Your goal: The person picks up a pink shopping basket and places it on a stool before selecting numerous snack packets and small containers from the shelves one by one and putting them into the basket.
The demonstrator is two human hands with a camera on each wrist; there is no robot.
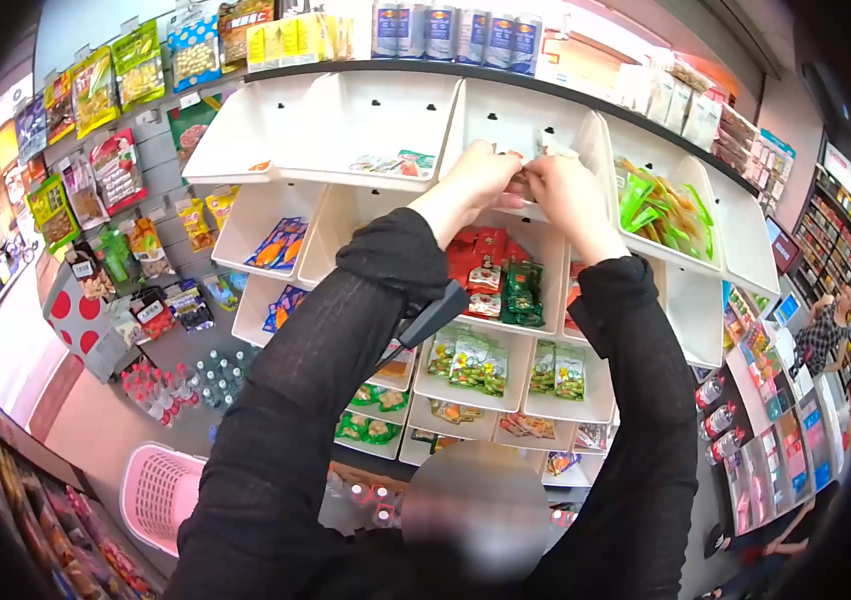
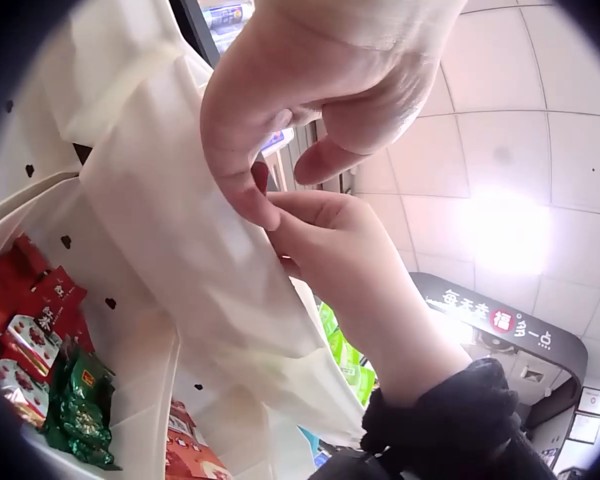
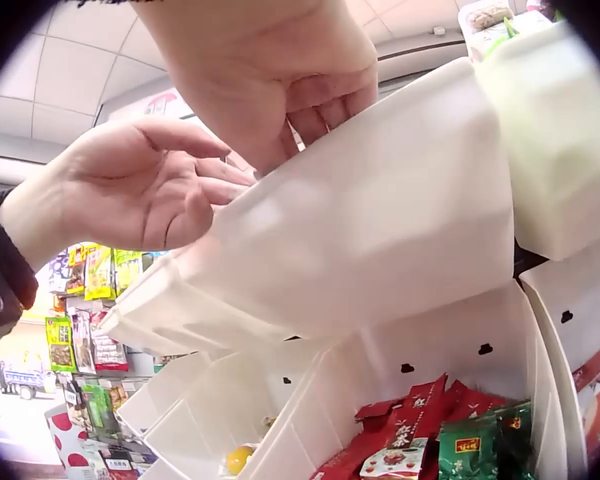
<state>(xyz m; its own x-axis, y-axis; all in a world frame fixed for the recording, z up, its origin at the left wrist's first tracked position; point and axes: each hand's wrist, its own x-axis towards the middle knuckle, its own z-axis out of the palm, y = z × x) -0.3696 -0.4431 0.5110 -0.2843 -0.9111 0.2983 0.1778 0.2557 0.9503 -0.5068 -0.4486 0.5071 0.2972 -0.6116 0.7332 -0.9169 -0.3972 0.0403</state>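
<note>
At a white bin (image 1: pixel 526 110) in the top row, both hands meet over the front edge. My left hand (image 1: pixel 481 178) (image 2: pixel 320 90) is palm up in the right wrist view, fingers loosely bent and tips at the rim. Opposite it, my right hand (image 1: pixel 568 195) (image 3: pixel 280 80) has its fingertips bent down behind the bin wall (image 3: pixel 370 220), which hides them. A small dark red piece (image 2: pixel 261 177) shows between the hands in the left wrist view; which fingers touch it is unclear. Small packets (image 1: pixel 509 155) lie by the fingers.
Below are bins with red packets (image 1: pixel 486 260) and green packets (image 1: pixel 524 290). To the right, a bin holds green-edged bags (image 1: pixel 671 210); to the left, a top bin holds a few packets (image 1: pixel 396 162). Cans (image 1: pixel 441 32) stand on the shelf above. A pink basket (image 1: pixel 158 490) is lower left.
</note>
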